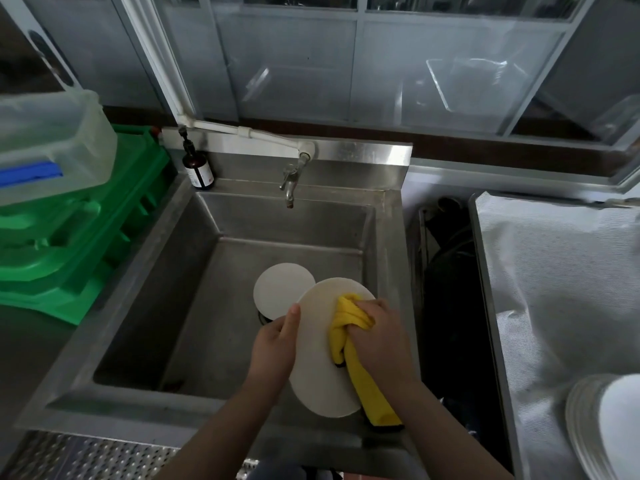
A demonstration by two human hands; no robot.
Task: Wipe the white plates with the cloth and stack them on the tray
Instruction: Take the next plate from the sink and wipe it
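Over the steel sink (145, 278) I hold a white plate (317, 368) tilted towards me. My left hand (273, 344) grips its left rim, thumb on the face. My right hand (375, 336) clutches a bunched yellow cloth (346, 327) and presses it on the plate's upper right part; the cloth's tail hangs past the plate's lower edge. A second white plate (280, 289) lies in the sink basin behind it. A stack of white plates (606, 424) stands on the cloth-lined metal tray (485, 271) at the right.
A tap (290, 181) juts over the sink's back, with a brown pump bottle (197, 168) beside it. Green crates (86, 244) and a clear plastic tub (52, 143) sit at the left. A dark gap (446, 306) separates sink and tray.
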